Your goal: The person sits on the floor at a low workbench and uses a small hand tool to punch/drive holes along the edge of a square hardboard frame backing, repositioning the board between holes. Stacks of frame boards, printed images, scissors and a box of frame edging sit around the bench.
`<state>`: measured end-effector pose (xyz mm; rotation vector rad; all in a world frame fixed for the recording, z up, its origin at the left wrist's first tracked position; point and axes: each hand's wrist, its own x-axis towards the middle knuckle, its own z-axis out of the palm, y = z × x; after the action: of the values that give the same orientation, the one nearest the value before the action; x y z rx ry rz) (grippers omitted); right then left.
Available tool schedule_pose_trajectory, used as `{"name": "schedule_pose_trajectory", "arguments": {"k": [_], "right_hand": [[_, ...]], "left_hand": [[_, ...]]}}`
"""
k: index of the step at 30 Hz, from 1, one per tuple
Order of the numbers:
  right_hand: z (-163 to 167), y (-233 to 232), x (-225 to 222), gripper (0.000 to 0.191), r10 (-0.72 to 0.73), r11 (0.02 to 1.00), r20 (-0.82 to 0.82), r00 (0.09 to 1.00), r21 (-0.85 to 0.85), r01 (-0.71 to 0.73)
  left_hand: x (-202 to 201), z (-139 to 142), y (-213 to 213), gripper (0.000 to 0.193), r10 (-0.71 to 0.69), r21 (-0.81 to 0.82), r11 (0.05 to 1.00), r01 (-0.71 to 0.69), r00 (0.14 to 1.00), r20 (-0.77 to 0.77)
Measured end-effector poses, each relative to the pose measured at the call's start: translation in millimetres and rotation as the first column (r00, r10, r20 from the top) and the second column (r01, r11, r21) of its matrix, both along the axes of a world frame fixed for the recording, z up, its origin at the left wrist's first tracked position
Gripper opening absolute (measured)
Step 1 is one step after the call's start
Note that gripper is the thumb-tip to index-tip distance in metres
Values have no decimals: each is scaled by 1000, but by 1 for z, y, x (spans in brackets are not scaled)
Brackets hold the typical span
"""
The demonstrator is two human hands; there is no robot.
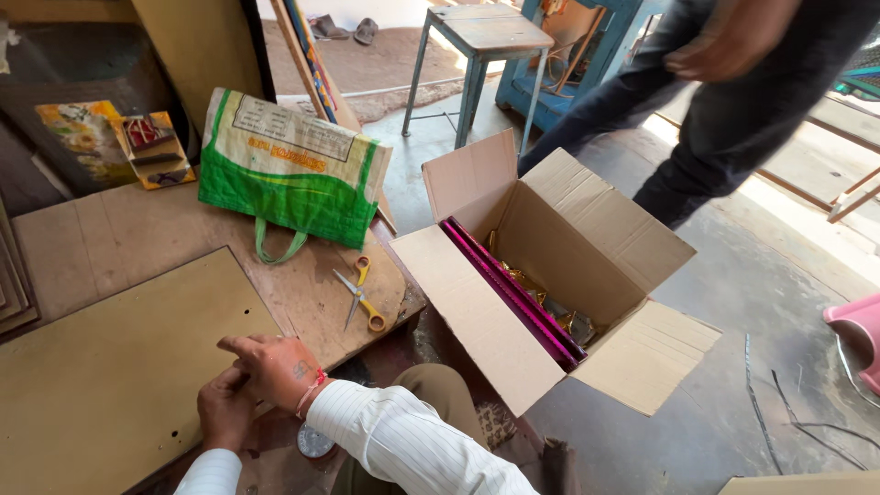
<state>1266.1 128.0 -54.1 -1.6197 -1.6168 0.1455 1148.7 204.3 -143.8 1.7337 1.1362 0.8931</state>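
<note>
My right hand (pixel 273 365) rests at the near edge of a tan board (pixel 110 367), fingers curled and pointing left, with a red thread at the wrist. Below and left of it, my left hand (pixel 225 410) is curled against the right one. What they hold, if anything, is hidden. Yellow-handled scissors (pixel 359 295) lie on the wooden work surface (pixel 119 234) just beyond my right hand. An open cardboard box (pixel 559 275) on the floor to my right holds long magenta strips (pixel 509 289) and gold pieces (pixel 550 307).
A green and white woven bag (pixel 284 170) stands at the back of the work surface. Another person (pixel 724 82) in dark trousers walks past behind the box. A blue-grey stool (pixel 481 55) stands further back. A pink object (pixel 862 335) is at the right edge.
</note>
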Motion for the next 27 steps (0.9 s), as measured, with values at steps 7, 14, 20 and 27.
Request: {"name": "schedule_pose_trajectory", "arguments": {"k": [7,14,20,27], "right_hand": [[0,1,-5,41,-104,995,-58,993,-10,104],[10,-3,-17,32,-169,986,-66,983,-16,169],[-10,3,-21,30,-181,981,-98,979,56,187],[-47,23,40,16,-198,864,-423,884,350,361]], "left_hand": [[-1,0,-2,15,21,38,999,-17,994,-110],[-4,-4,0,14,22,106,994,-8,992,-128],[-2,-7,1,19,21,191,981,5,991,-135],[-17,-3,-8,39,-105,350,927,136,989,-106]]}}
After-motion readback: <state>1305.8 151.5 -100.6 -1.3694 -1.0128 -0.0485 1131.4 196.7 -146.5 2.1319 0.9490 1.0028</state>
